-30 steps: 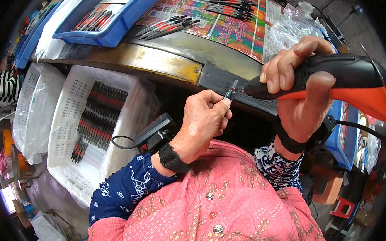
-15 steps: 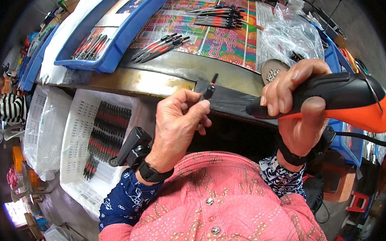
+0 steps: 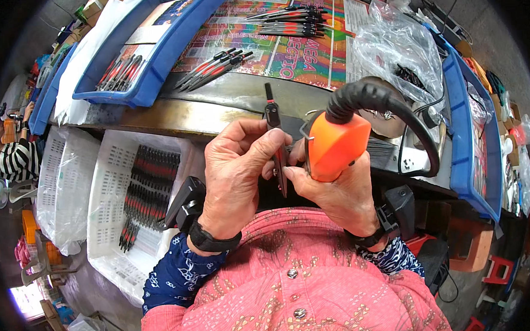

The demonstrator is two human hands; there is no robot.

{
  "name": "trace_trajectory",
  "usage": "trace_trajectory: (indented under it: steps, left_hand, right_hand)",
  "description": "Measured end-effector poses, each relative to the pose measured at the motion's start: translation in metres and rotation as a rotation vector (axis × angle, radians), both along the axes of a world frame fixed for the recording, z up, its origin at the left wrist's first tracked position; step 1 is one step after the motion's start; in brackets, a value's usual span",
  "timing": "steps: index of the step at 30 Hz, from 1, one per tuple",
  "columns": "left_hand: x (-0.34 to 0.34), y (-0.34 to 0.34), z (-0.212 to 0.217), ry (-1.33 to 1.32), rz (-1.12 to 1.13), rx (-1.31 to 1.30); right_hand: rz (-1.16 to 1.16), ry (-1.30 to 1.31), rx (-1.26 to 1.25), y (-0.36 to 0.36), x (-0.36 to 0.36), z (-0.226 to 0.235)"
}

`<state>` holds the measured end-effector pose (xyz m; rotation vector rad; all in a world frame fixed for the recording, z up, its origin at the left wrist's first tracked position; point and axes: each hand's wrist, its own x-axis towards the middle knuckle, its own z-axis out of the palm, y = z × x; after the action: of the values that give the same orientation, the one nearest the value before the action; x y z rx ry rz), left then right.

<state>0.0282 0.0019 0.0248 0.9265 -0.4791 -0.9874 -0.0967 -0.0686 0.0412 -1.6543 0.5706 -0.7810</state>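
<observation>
My left hand (image 3: 238, 167) pinches a slim black pen-shaped piece (image 3: 272, 114) between thumb and fingers. The piece stands nearly upright, a thin black rod at its far end and its pointed near end below my fingers. My right hand (image 3: 338, 194) is closed around an orange-and-black corded electric screwdriver (image 3: 339, 143), whose cable end with a wire loop faces up. My right thumb and fingertips come close beside the piece; whether they touch it I cannot tell. The screwdriver's tip is hidden under the hand.
Several black-and-red pen-shaped pieces (image 3: 212, 69) lie on the workbench (image 3: 213, 99), with another group (image 3: 290, 23) farther back. Blue trays (image 3: 152, 69) sit at both sides. A white crate (image 3: 108, 203) with rows of pieces stands left, a clear plastic bag (image 3: 384, 45) behind right.
My right hand has swung left with the screwdriver, turning its cable end upward, and now meets my left hand. The piece in my left hand has tipped more upright.
</observation>
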Motion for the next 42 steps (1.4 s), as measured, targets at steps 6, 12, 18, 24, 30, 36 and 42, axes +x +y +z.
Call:
trace_trajectory:
  steps: [6,12,18,24,30,36,42]
  left_hand:
    - [0.001,0.005,0.000,0.039,-0.014,-0.001]
    - [0.003,0.008,-0.005,-0.010,-0.031,-0.034]
    - [0.005,0.015,-0.005,-0.090,-0.033,-0.030]
    - [0.005,0.018,-0.005,-0.084,-0.018,-0.025]
    - [0.006,0.020,-0.007,-0.075,-0.019,-0.028]
    - [0.006,0.020,-0.009,-0.092,-0.014,-0.036]
    - [0.010,0.020,-0.012,0.039,-0.130,-0.030]
  right_hand:
    - [0.008,0.053,0.036,0.000,0.000,0.001]
    - [0.007,0.025,0.083,-0.002,-0.001,-0.005]
    - [0.034,0.056,0.087,-0.003,-0.004,-0.007]
    - [0.000,0.074,0.039,0.000,-0.004,-0.006]
    - [0.014,0.125,0.038,-0.001,-0.004,-0.005]
    - [0.047,0.145,0.120,-0.002,-0.006,-0.002]
    - [0.089,0.118,0.217,-0.005,-0.007,0.001]
